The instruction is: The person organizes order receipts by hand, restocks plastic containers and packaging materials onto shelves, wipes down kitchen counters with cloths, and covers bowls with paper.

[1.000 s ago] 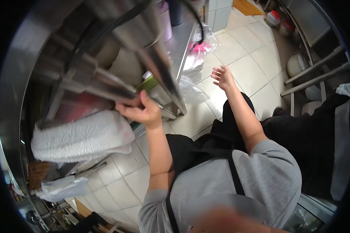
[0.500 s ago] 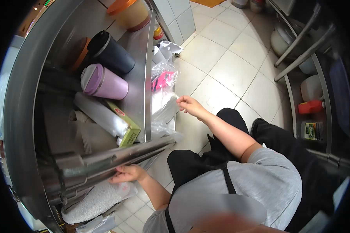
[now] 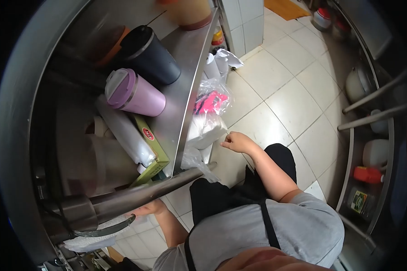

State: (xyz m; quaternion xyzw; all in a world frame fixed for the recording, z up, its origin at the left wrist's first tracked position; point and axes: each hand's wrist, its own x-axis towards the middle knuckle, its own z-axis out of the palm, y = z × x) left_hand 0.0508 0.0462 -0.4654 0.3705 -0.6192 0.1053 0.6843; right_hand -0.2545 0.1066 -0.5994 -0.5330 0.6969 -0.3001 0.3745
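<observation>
My right hand (image 3: pixel 239 142) hovers over the floor, fingers curled in. Whatever those fingers hold, if anything, is hidden. Just beside it, on the lower shelf, lies a clear plastic bag (image 3: pixel 206 128) of something white, with a pink-and-black item (image 3: pixel 211 102) in clear plastic behind it. My left hand (image 3: pixel 150 208) is low, behind the round metal leg (image 3: pixel 142 192) of the steel shelving. The leg covers part of its fingers, so its grip does not show. A white textured cloth (image 3: pixel 105 228) lies near that hand, partly covered by a dark curved strip (image 3: pixel 106 232).
On the upper steel shelf (image 3: pixel 185 54) stand a purple tumbler (image 3: pixel 142 95), a dark tumbler (image 3: pixel 156 58), a clear film roll (image 3: pixel 129 137) and a green box (image 3: pixel 153 142). Opposite, a rack holds a red container (image 3: pixel 367 175) and a plastic jug (image 3: pixel 375 152). White tiles (image 3: pixel 276 86) cover the floor.
My view has shifted, and the shelf items appear larger. My right hand has moved down from the bag's edge, its fingers more curled. My left hand is now more covered by the metal leg.
</observation>
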